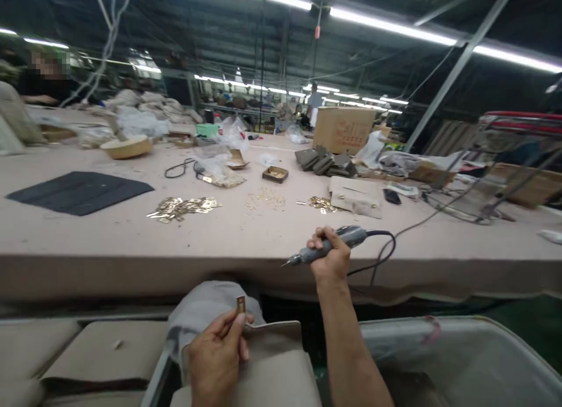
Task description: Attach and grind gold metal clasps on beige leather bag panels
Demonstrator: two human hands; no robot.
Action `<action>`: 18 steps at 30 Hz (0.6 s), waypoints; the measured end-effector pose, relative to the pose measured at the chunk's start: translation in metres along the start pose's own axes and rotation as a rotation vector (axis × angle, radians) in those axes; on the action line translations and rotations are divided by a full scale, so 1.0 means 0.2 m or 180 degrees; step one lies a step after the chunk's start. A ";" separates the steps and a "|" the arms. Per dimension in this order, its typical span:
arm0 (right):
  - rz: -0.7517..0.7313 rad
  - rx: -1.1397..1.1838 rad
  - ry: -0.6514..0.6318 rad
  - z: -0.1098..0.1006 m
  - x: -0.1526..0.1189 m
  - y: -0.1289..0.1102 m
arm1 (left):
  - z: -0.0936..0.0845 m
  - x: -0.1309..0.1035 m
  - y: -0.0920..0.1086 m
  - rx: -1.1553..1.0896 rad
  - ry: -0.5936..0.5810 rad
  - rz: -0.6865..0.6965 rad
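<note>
Left fingers (239, 331): closed in a pinch on a small gold-coloured metal plate (240, 302), upright by the corner of a beige flap (281, 332) over my lap.
Right fingers (328, 233): wrapped round a grey pen-shaped power driver (314, 255), its thin tip pointing left, well apart from the plate.
Handling: I have the plate lined up near the flap's edge, I'd judge; working the tip there calls for a firm pinch and a steady wrist – I can't tell whether the plate is fixed.
Cord: a black cable (394, 243) loops beside my right wrist and could drag.
Surface (246, 234): a heap of gold-coloured plates (180, 208), scattered tiny pieces (266, 199), a small open dark box (275, 179), a black sheet (79, 191).
In the way: the surface's front edge – it juts between the driver and my lap.
Right side: a pale grey tub (483, 342).
</note>
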State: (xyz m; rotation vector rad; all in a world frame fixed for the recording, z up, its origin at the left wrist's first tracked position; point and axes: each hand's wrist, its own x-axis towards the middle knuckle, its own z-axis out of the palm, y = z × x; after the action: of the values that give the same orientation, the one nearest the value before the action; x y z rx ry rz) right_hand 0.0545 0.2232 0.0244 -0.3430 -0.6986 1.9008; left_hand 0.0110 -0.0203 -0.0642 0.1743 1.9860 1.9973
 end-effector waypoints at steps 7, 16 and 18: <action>-0.0284 -0.0017 0.0691 0.00 0.39 0.05 | 0.00 -0.03 0.01 -0.0162 -0.0146 0.0001; -0.0020 -0.0063 0.1122 -0.04 0.59 0.24 | 0.01 -0.02 0.00 -0.0087 0.0065 0.0099; 0.0009 -0.0043 0.1168 -0.05 0.59 0.26 | 0.01 -0.01 -0.01 -0.0115 0.0002 0.0066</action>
State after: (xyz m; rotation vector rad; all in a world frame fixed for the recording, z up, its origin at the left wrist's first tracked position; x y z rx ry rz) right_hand -0.0293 0.3180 -0.0066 -0.6810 -0.4643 1.7711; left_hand 0.0145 -0.0186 -0.0648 0.1867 1.9548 2.0449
